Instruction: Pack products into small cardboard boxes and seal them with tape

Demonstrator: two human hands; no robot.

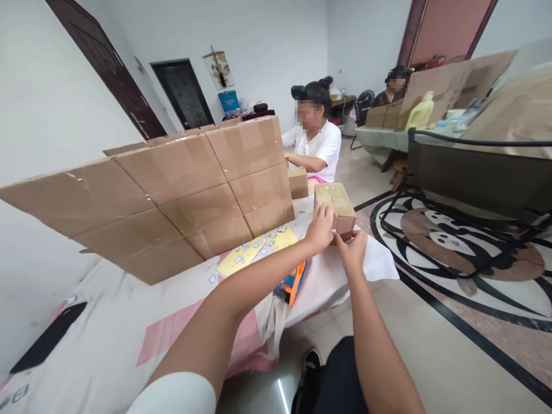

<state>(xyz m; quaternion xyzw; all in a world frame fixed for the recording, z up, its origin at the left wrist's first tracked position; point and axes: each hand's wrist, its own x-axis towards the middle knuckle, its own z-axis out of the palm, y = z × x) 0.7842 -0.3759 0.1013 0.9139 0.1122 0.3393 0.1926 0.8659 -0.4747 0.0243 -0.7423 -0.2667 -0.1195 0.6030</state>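
Observation:
A small cardboard box (334, 198) with clear tape over its top stands near the corner of the cloth-covered table (190, 299). My left hand (320, 229) is at the box's near face, its fingers curled in a pinch. Lower down, my right hand (352, 250) has thumb and fingers closed at the bottom edge of the same face. A tiny white scrap shows between the fingertips, too small to name. Under my left forearm lies an orange and blue object (295, 283), partly hidden by the arm.
Stacked cardboard boxes (194, 201) form a wall on the table's left. Across the table sits a co-worker in a white shirt (325, 146), beside another small box (298, 183). A dark folding chair (474, 178) stands right; another person (390, 89) sits farther back.

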